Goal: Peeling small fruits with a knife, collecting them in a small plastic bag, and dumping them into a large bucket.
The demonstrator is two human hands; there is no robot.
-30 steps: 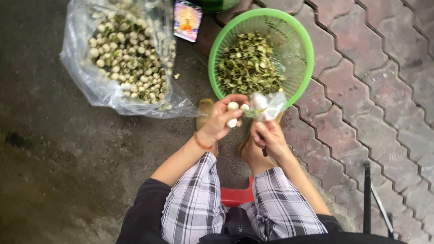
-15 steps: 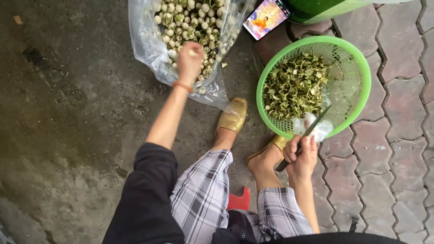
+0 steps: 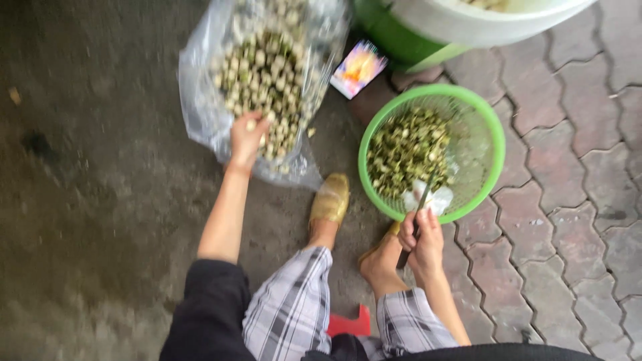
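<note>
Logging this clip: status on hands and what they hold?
Left hand in clear bag, closed on pale round pieces. Right hand grips knife at green basket. Nothing in the way.

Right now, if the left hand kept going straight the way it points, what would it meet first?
The left hand already reaches into the clear plastic bag, so it would probably press first into the pile of small pale round pieces just ahead of its fingertips. Depth is unclear.

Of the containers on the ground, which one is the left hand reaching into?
The clear plastic bag of pale round pieces, at upper left. The left hand rests on its contents; the green basket and the white tub lie to the right, untouched by it.
</note>
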